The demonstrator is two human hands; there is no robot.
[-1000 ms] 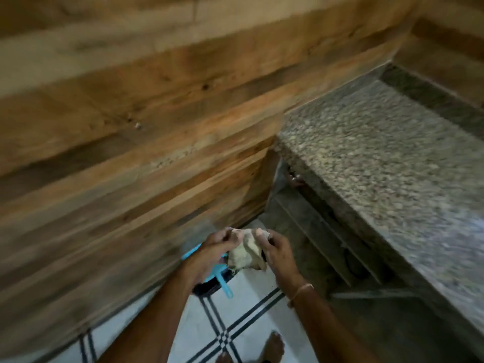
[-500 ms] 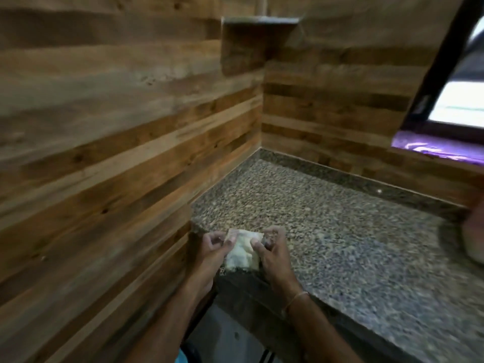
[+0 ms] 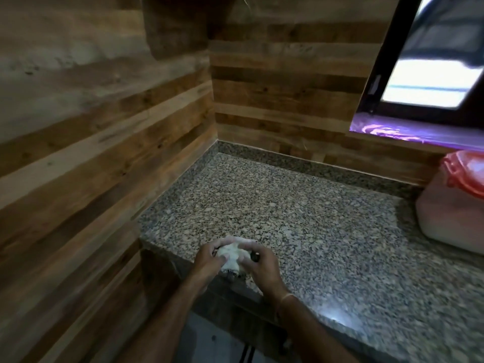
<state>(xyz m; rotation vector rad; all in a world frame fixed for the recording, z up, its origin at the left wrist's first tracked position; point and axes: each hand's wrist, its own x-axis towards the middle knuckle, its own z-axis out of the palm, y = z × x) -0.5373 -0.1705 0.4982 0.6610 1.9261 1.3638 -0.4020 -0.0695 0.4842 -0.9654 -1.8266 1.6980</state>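
Soft and smeared all over, so little fine detail to go by.

Bunched between both hands at the near left corner of the worktop point(image 3: 301, 218): a pale cloth point(image 3: 231, 254), mostly covered by fingers, visible only at its middle and at a frayed, darker lower fringe. Curled round its left side, the left hand point(image 3: 209, 260); curled round its right side, the right hand point(image 3: 263, 267), fingers bent over the upper edge. Pressed onto the stone edge or held just above it: cannot tell which. At the knuckles of the right hand, a small dark spot point(image 3: 255, 256), too blurred to name. Round the right wrist, a thin pale band point(image 3: 286, 297). Both forearms cut off by the bottom edge.

Cut off by the right edge: a translucent tub point(image 3: 450, 213) standing on the worktop, well apart from the hands, closed with a red clip-on lid point(image 3: 468, 171). Pinkish-white through the wall; contents impossible to make out.

Upper right, only partly in frame: a dark-framed window point(image 3: 432, 82), bright and washed out, with a purple gleam along its sill point(image 3: 398, 132). To the left and behind, a wood-plank wall point(image 3: 104, 153), cornered just beyond the worktop. High up, a boxed-out wooden block point(image 3: 178, 24), top cropped. Below the worktop's front edge, dark and unreadable, apart from a strip of grey floor point(image 3: 207, 341) between the forearms.
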